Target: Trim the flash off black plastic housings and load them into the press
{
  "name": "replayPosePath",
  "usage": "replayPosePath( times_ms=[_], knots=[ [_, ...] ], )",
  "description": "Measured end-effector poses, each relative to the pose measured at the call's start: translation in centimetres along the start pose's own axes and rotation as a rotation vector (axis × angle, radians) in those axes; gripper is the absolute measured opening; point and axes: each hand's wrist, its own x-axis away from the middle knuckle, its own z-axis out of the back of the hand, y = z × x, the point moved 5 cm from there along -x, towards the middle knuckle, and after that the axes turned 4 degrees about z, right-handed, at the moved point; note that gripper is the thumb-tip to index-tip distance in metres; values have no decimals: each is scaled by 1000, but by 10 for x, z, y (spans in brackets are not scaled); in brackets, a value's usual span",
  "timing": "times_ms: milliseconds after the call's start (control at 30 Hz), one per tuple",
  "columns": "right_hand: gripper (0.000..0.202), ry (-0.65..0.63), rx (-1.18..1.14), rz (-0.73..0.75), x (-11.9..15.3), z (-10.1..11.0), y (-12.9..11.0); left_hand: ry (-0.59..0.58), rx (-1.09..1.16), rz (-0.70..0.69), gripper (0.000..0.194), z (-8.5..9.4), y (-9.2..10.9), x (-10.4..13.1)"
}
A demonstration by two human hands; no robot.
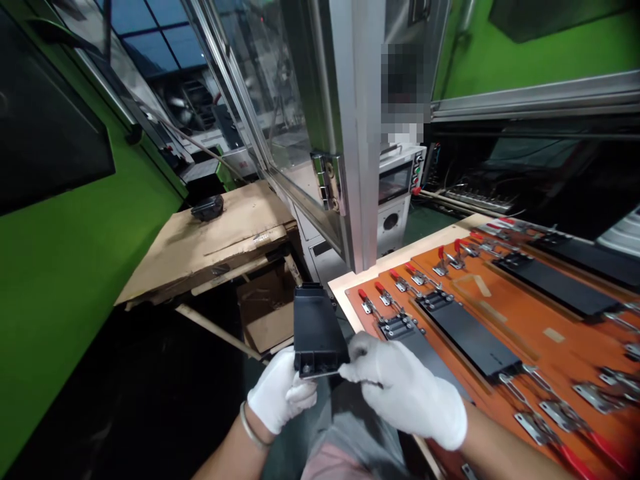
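A long black plastic part (319,327) is held up in front of me, its ribbed end towards my body. My left hand (283,392), in a white glove, is wrapped round its lower left corner. My right hand (405,383), also gloved in white, pinches the lower right corner with thumb and fingers. Beside my right hand, an orange fixture board (520,313) carries several similar black parts (470,335) under metal toggle clamps with red handles (364,295).
At the left, a cardboard-covered table (240,217) bears a dark object (207,208). An aluminium door frame (363,167) stands upright ahead, close beyond the board. Green machine panels (55,280) flank both sides. A cardboard box (265,310) sits beneath the table.
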Motion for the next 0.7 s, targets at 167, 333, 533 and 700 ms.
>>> replayPosePath(
  times_ms=[167, 333, 533, 700],
  knots=[
    [30, 34, 50, 14, -5, 0, -5, -6, -29, 28, 21, -8, -4, -2],
    [28, -43, 94, 23, -5, -1, -6, 92, -67, 53, 24, -10, -6, -2],
    [28, -47, 128, 35, -3, -2, -6, 94, -41, 33, 23, -13, -3, -2],
    [32, 40, 83, -18, -4, -1, -7, 46, -46, 15, 22, -13, -3, -5]
  ],
)
